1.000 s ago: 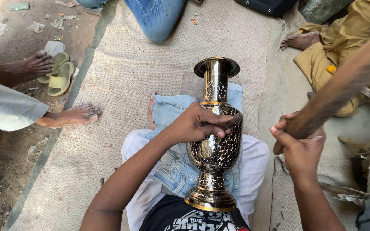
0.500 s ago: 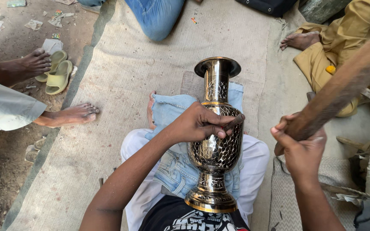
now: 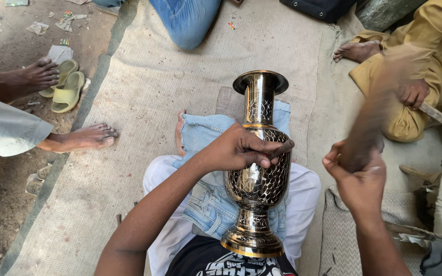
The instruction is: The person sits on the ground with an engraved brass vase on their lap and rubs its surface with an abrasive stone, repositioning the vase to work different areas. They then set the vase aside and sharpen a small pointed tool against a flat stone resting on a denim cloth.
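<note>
Engraved brass vase (image 3: 258, 174) lies tilted across the person's lap on folded denim cloth (image 3: 208, 197), mouth pointing away. Left hand (image 3: 239, 149) grips a small chisel (image 3: 281, 149), tip against the vase belly. Right hand (image 3: 356, 176) is closed around a motion-blurred wooden mallet (image 3: 379, 110). Burlap mat (image 3: 144, 92) underneath; yellow sandals (image 3: 66, 88) off its left edge.
</note>
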